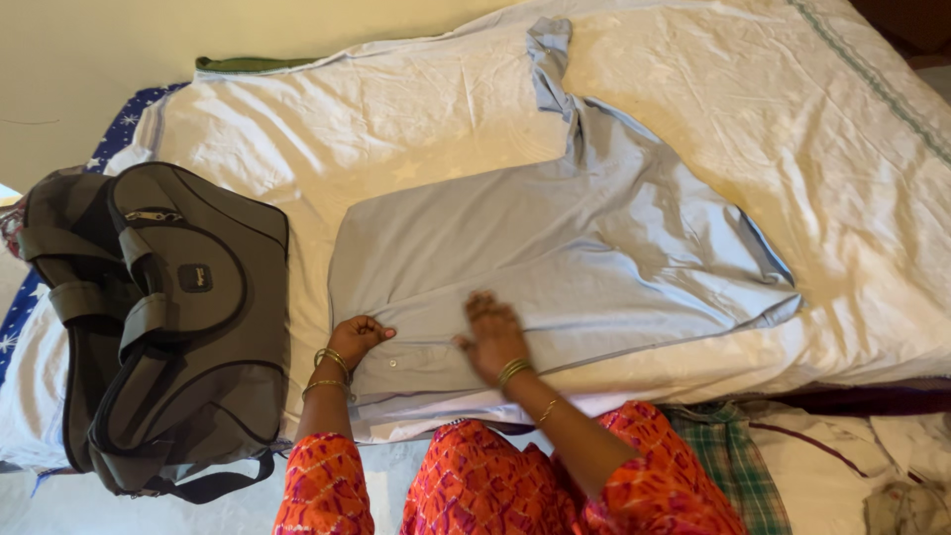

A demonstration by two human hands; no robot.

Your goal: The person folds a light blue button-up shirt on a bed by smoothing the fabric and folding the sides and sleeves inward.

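White bedsheet (396, 109): blue shirt (555, 248) long axis left-right, sleeve (551, 59) pointing away.

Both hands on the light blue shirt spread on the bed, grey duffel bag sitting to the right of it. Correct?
Not quite: the head view shows the grey duffel bag to the left of the light blue shirt, not the right. The rest holds: left hand and right hand both rest on the shirt, which is spread on the bed.

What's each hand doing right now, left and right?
Left hand: curled shut, pinching the light blue shirt near its edge.
Right hand: open, flat on the shirt.
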